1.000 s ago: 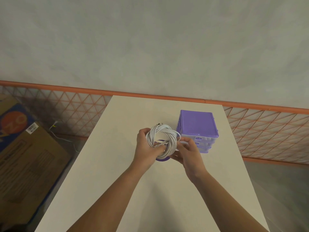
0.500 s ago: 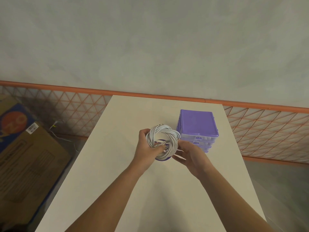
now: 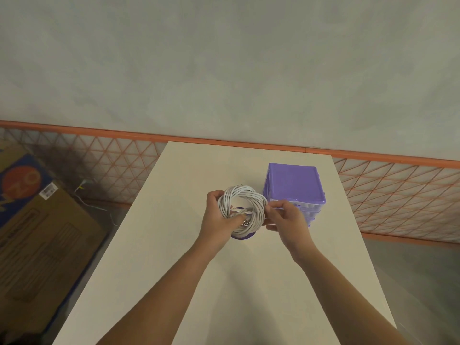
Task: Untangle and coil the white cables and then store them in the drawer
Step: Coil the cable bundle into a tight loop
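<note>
round ropy white cable coil point(image 3: 242, 209), boxy purple drawer unit point(image 3: 295, 185)

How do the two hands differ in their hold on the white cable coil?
The left hand grips the coil at its left side, fingers curled through the ring; the right hand only pinches a strand at its right edge. Both hold it above the table.

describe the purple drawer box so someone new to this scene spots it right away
On the pale table, look toward its far right part, just beyond the right hand. The drawer unit stands there, a small purple box with pale drawer fronts, the only boxy thing on the table.
</note>
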`<state>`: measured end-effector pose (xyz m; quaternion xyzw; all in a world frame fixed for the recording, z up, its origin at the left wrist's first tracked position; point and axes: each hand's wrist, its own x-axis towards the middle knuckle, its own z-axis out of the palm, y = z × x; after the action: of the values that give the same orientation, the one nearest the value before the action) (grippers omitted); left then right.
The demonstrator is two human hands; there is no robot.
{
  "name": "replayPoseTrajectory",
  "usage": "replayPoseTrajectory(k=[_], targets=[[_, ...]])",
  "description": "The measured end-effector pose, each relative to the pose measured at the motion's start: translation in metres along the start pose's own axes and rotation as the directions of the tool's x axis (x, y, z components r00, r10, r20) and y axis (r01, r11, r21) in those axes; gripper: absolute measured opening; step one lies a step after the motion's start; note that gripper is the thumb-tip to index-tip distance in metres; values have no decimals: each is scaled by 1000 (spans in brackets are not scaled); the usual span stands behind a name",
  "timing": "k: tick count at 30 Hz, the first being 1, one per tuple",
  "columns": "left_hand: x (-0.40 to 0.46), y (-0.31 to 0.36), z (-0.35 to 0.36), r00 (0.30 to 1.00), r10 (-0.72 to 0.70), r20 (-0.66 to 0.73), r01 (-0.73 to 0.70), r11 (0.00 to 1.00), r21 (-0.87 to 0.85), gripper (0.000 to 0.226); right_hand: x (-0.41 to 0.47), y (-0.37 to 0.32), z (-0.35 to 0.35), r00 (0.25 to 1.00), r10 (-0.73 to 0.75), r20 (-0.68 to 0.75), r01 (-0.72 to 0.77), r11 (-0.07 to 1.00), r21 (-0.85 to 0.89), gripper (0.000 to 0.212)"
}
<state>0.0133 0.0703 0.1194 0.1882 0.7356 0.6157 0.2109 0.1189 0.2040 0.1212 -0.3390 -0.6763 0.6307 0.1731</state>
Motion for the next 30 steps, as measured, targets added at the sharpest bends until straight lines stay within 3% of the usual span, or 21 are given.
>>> replayPoseTrajectory(k=[7,14,19,23,27,30], targets=[[-2,-6,-3,998,-42,50,42,999,-5,62,-2,-4,-5,967,203,152,-214,975,59,22],[-4,-8,-1,996,-58,74,57,998,12,62,-5,-3,12,988,153,10,-151,983,-101,36],[-6,-11,-4,994,-74,84,80,994,-74,58,-2,2,16,968,247,35,-250,964,96,36],[-6,-12,-5,993,-103,57,107,992,-72,49,-2,2,18,962,263,72,-270,958,96,32],[-6,-11,-7,991,-113,73,116,993,-27,41,-2,-4,7,888,383,254,-399,917,14,34],[-6,-6,-4,989,-97,116,93,995,37,41,0,-5,1,840,462,282,-493,869,45,34]])
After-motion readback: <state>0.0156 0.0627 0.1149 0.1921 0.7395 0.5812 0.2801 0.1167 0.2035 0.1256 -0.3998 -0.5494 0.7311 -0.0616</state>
